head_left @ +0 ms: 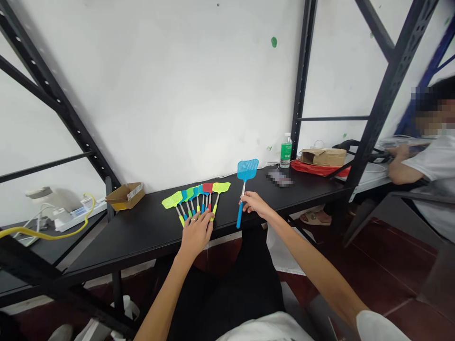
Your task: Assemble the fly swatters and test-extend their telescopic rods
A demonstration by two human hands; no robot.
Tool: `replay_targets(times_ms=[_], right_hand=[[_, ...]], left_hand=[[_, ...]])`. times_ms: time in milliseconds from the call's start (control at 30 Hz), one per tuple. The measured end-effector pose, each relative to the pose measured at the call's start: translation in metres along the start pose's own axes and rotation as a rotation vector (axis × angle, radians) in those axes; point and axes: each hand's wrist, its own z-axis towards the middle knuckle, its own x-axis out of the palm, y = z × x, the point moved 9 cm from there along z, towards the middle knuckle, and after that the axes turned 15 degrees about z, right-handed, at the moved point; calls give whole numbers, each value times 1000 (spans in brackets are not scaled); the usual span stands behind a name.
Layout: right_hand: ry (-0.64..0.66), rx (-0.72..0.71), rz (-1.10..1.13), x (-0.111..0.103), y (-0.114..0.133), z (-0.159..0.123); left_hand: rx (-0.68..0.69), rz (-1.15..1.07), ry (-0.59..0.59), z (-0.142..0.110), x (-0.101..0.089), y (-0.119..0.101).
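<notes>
Several fly swatters with yellow-green, blue, green and red heads lie fanned out on the black table (152, 237). A yellow-green fly swatter (221, 188) forms the right end of the fan, and another yellow-green fly swatter (172, 201) the left end. Across their handles rests my left hand (197, 232), palm down, its fingers stretched out; it covers some handle ends. My right hand (254, 203) pinches a blue fly swatter (248, 170) at the join of its metal shaft and blue handle. That swatter is upright, head up, to the right of the fan.
An open cardboard box (125, 196) sits at the table's left end. Toward the back right stand a water bottle (286, 150) and a brown carton (323, 157) on a red bag (309, 168). Black rack posts (380, 94) frame the table. A person (433, 175) sits at far right.
</notes>
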Motion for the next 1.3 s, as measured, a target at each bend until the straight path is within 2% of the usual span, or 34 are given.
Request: replay_targets(times_ms=[100,233,333,433,567,800,933,1033,1133,1300], right_hand=[[-4,-12,153,4,4,-2],[2,-58,286,2,13,-4],[1,-78,307,-1,16,-6],[6,-109,298,0,20,-7],[-2,-134,269,1,25,-9],[-16,-126,336,-2,26,-11],[-20,-139,342,0,27,-13],[24,-180,404,8,33,-16],[94,-198,467,24,37,-23],[295,-163,466,70,38,-42]], left_hand=[[6,16,-7,-1,1,-1],[96,5,-4,-2,1,-7],[133,-25,30,-1,2,-8],[107,-45,59,1,2,-5],[57,-46,69,2,3,6],[-29,-26,60,-1,13,43],[-63,-51,56,-1,11,50],[-52,-157,1,1,-7,41],[-37,-405,-14,3,-29,22],[-55,-803,56,4,-45,-19]])
